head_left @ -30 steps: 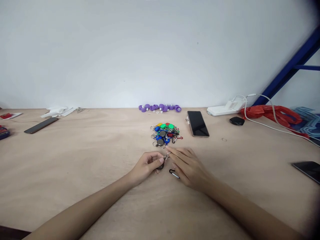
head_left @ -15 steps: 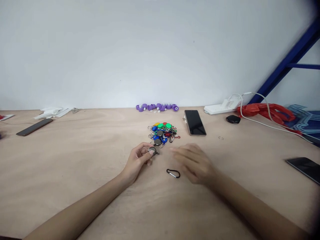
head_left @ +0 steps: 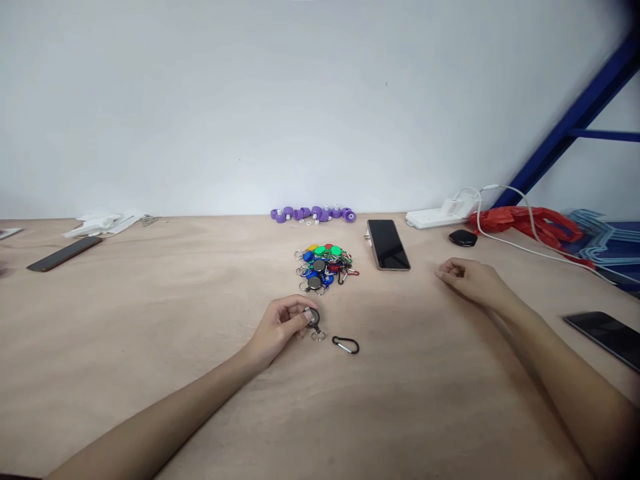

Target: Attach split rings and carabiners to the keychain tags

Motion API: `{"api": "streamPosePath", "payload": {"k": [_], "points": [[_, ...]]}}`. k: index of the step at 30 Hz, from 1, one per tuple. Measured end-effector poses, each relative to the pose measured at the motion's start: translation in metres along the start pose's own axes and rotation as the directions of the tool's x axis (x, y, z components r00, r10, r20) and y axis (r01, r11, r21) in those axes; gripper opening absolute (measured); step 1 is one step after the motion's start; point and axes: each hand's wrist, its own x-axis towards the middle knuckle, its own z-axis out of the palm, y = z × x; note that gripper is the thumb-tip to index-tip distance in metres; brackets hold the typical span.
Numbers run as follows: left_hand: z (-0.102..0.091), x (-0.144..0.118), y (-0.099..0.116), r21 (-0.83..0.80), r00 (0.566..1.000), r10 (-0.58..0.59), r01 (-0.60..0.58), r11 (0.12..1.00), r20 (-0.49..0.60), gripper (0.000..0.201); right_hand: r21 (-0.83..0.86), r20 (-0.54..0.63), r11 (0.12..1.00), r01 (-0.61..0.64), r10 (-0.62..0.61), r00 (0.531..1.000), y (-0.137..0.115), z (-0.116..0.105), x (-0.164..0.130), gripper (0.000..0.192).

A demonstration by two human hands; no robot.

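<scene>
My left hand (head_left: 283,328) pinches a black round badge reel (head_left: 313,316) between thumb and fingers. A metal split ring (head_left: 319,336) hangs from the reel's lower end. To the right of it lies a black carabiner (head_left: 346,345) with a silver gate, apart from the hand. Farther right, my right hand (head_left: 467,279) rests on the table with its fingertips pinched together at the tabletop; whatever they hold is hidden. Beyond my left hand is a pile of badge reels (head_left: 320,266) in blue, green, red, yellow and black, with rings and carabiners among them.
Purple caps (head_left: 314,213) line the wall. A phone (head_left: 389,245) lies right of the pile, another phone (head_left: 607,337) at the right edge. A power strip (head_left: 433,219), black puck (head_left: 463,238) and red plastic bag (head_left: 530,223) stand back right. A dark bar (head_left: 65,254) lies left.
My right hand has moved right, from beside the carabiner to where a small pale ring lay, and its fingers have closed. In my left hand the reel has turned, its ring now showing toward me.
</scene>
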Motion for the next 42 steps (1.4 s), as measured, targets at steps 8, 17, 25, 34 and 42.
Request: {"api": "streamPosePath", "payload": {"k": [8, 17, 25, 34, 42], "points": [[-0.001, 0.000, 0.000, 0.035, 1.000, -0.002, 0.002, 0.999, 0.006, 0.028, 0.196, 0.096, 0.980, 0.026, -0.046, 0.994, -0.001, 0.003, -0.002, 0.022], [0.000, 0.000, -0.001, 0.051, 1.000, 0.005, -0.006, 0.999, 0.023, 0.031, 0.027, -0.016, 0.997, -0.072, 0.072, 0.997, 0.000, -0.002, -0.003, 0.018], [0.001, 0.000, 0.000, 0.046, 1.000, 0.014, -0.015, 0.999, 0.025, 0.030, 0.032, 0.004, 0.999, -0.003, 0.003, 1.000, -0.014, -0.001, -0.005, 0.010], [0.001, 0.001, 0.000, 0.060, 0.999, 0.016, -0.018, 0.998, 0.031, 0.031, 0.005, 0.083, 0.999, 0.037, -0.037, 0.996, -0.019, -0.003, -0.014, 0.013], [0.001, 0.000, 0.001, 0.056, 1.000, 0.019, -0.021, 0.998, 0.025, 0.030, 0.075, 0.121, 0.980, 0.182, -0.191, 0.974, -0.071, 0.018, -0.025, 0.009]]}}
